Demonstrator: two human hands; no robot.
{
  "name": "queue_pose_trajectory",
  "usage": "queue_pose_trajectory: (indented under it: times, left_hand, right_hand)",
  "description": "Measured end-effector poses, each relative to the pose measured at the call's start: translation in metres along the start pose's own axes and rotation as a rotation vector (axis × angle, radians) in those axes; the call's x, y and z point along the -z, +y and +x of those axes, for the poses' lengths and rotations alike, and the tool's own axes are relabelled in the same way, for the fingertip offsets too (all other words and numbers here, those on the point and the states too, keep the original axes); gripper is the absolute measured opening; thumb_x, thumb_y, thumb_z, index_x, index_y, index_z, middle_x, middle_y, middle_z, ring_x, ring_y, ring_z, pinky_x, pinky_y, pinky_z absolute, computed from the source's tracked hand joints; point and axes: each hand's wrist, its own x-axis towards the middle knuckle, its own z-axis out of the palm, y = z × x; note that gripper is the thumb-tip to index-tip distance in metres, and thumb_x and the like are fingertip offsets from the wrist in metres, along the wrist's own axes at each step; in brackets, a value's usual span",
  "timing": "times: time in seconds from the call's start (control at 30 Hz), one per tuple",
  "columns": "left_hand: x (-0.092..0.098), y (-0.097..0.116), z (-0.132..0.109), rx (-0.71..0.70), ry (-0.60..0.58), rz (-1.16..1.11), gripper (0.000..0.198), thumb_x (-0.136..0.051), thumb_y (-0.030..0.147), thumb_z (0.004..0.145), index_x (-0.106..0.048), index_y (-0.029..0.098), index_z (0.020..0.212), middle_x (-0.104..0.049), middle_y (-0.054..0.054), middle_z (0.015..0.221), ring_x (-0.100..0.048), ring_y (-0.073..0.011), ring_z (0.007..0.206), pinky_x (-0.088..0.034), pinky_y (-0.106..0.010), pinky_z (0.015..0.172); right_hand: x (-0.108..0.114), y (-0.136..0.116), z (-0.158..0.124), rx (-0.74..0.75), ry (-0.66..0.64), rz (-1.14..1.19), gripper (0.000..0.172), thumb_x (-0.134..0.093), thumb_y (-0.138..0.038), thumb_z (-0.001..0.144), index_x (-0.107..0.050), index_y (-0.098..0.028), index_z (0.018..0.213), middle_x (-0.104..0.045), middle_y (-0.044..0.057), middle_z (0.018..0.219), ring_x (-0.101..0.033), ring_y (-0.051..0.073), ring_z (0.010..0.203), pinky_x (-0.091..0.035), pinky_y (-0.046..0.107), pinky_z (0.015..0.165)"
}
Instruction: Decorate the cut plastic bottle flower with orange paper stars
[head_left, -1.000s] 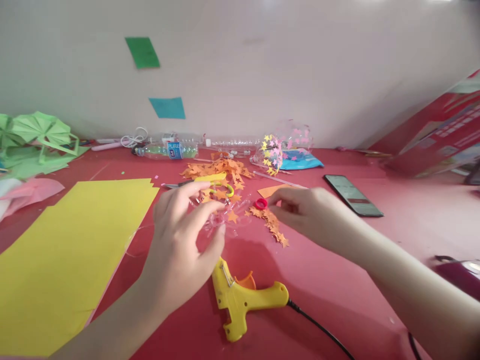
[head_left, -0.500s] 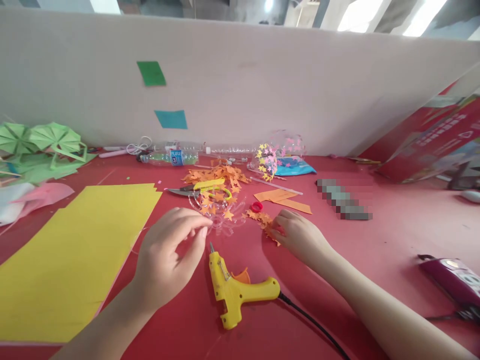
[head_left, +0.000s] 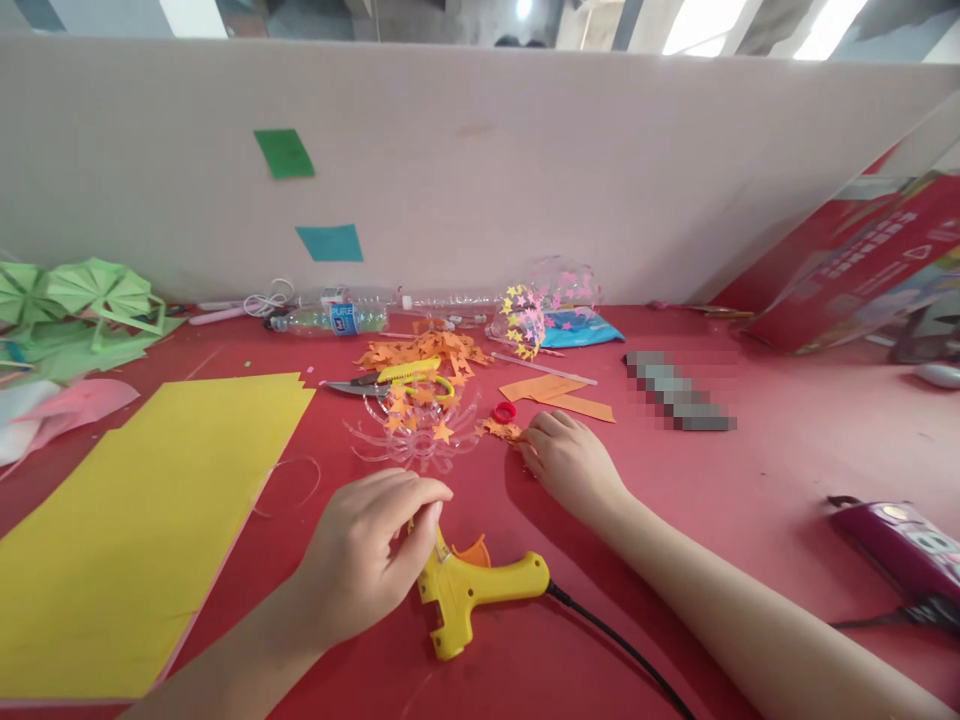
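My left hand [head_left: 375,550] hovers over the nozzle end of a yellow glue gun [head_left: 457,595], thumb and forefinger pinched together; whatever they may hold is too small to make out. Fingers curled down, my right hand [head_left: 570,465] reaches into the edge of a small pile of orange paper stars [head_left: 495,428] and covers part of it. Its fingertips are mostly hidden. Beyond my left hand lies a clear plastic bottle piece cut into curling strips [head_left: 416,445], with orange stars stuck on it. A red ring [head_left: 505,412] lies beside the small pile.
Yellow paper sheets [head_left: 150,530] cover the left side. Scissors [head_left: 352,388], a yellow cutter [head_left: 409,371] and a larger heap of orange stars [head_left: 427,350] lie behind. Plastic bottles [head_left: 322,316] line the partition. The glue gun's black cable [head_left: 615,630] runs toward the front edge.
My left hand has moved down and right, away from the cut plastic piece to over the glue gun's nozzle. My right hand has shifted slightly up and left over the small stars.
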Motion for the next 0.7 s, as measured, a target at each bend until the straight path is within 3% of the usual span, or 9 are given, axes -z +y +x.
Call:
queue_pose_trajectory:
  times: [0.33, 0.47, 0.53, 0.63, 0.7]
  left_hand:
    - [-0.002, 0.004, 0.000, 0.068, -0.039, -0.043, 0.017, -0.047, 0.011, 0.086, -0.061, 0.020, 0.086, -0.059, 0.003, 0.061, -0.052, -0.0093, 0.052, -0.042, -0.021, 0.052]
    - [0.000, 0.009, 0.000, 0.270, -0.147, -0.203, 0.016, -0.047, 0.020, 0.088, -0.063, 0.020, 0.086, -0.060, 0.002, 0.062, -0.050, -0.0094, 0.050, -0.039, -0.021, 0.048]
    - [0.002, 0.013, 0.001, 0.414, -0.228, -0.351, 0.018, -0.047, 0.026, 0.089, -0.064, 0.020, 0.087, -0.059, 0.002, 0.063, -0.051, -0.0105, 0.053, -0.039, -0.021, 0.048]
    - [0.002, 0.019, 0.003, 0.566, -0.305, -0.550, 0.022, -0.049, 0.035, 0.089, -0.065, 0.019, 0.089, -0.055, 0.002, 0.061, -0.051, -0.0114, 0.056, -0.041, -0.022, 0.052]
    - [0.000, 0.022, 0.005, 0.632, -0.323, -0.662, 0.023, -0.051, 0.038, 0.088, -0.065, 0.019, 0.086, -0.053, 0.003, 0.060, -0.051, -0.0112, 0.057, -0.041, -0.023, 0.055]
  right_hand:
    - [-0.002, 0.006, -0.002, -0.052, 0.103, 0.194, 0.023, -0.048, -0.021, 0.089, -0.070, -0.017, 0.081, -0.063, 0.008, 0.083, -0.059, 0.019, 0.077, -0.042, 0.027, 0.065]
    - [0.016, -0.005, -0.012, -0.046, 0.179, 0.341, 0.025, -0.045, -0.023, 0.093, -0.069, -0.018, 0.092, -0.064, 0.005, 0.082, -0.061, 0.016, 0.073, -0.046, 0.024, 0.065]
    - [0.026, -0.018, -0.022, 0.020, 0.216, 0.423, 0.025, -0.043, -0.022, 0.095, -0.067, -0.019, 0.101, -0.064, 0.004, 0.084, -0.061, 0.014, 0.073, -0.047, 0.023, 0.065]
    - [0.034, -0.041, -0.038, 0.341, 0.334, 0.661, 0.024, -0.045, -0.016, 0.094, -0.064, -0.018, 0.108, -0.061, 0.005, 0.084, -0.059, 0.012, 0.071, -0.049, 0.022, 0.065]
    - [0.033, -0.053, -0.045, 0.440, 0.330, 0.702, 0.024, -0.044, -0.014, 0.095, -0.061, -0.016, 0.111, -0.060, 0.006, 0.084, -0.058, 0.013, 0.071, -0.050, 0.024, 0.064]
